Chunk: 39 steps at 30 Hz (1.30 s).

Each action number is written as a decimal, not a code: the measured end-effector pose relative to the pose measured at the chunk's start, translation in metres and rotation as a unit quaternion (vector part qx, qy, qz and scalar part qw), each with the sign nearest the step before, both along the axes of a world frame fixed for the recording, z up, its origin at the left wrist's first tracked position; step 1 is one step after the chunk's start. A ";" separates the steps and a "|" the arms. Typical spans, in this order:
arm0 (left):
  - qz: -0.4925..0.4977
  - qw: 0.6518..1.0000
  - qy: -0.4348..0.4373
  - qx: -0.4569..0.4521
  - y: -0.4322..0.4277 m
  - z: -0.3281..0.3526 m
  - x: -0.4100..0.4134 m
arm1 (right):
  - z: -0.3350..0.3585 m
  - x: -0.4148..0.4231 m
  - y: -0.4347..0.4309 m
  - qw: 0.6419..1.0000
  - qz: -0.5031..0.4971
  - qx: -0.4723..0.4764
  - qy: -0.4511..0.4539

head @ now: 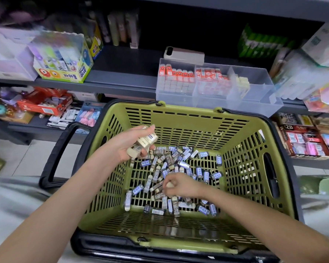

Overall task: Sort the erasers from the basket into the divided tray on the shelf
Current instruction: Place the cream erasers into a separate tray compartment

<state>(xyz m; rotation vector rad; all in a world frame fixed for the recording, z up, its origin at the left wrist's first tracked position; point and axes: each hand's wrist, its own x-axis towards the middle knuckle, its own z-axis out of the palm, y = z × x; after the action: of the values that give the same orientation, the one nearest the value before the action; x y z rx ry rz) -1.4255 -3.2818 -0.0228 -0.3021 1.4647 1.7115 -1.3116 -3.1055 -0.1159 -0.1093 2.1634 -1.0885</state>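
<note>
Left hand (pixel 126 145) around erasers (pixel 148 138)

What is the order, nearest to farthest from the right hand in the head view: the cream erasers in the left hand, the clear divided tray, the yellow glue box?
From the right hand:
1. cream erasers, up-left, held in the left hand.
2. divided tray, ahead on the shelf.
3. glue box, far left on the shelf.

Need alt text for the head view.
Left hand holds several cream erasers over a green basket of loose sleeved erasers; right hand pinches another eraser in the pile. A clear divided tray, partly filled, sits on the shelf behind.
</note>
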 end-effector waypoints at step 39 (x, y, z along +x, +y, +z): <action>-0.012 0.991 0.018 0.134 0.188 0.089 -0.075 | 0.128 -0.184 0.240 0.841 -0.224 0.341 0.354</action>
<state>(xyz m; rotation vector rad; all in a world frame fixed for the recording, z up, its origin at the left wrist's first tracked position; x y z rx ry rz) -1.5003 -3.0936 0.0666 -0.1102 1.2383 1.8759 -1.4955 -2.8654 0.0119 0.4067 3.2485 -0.4375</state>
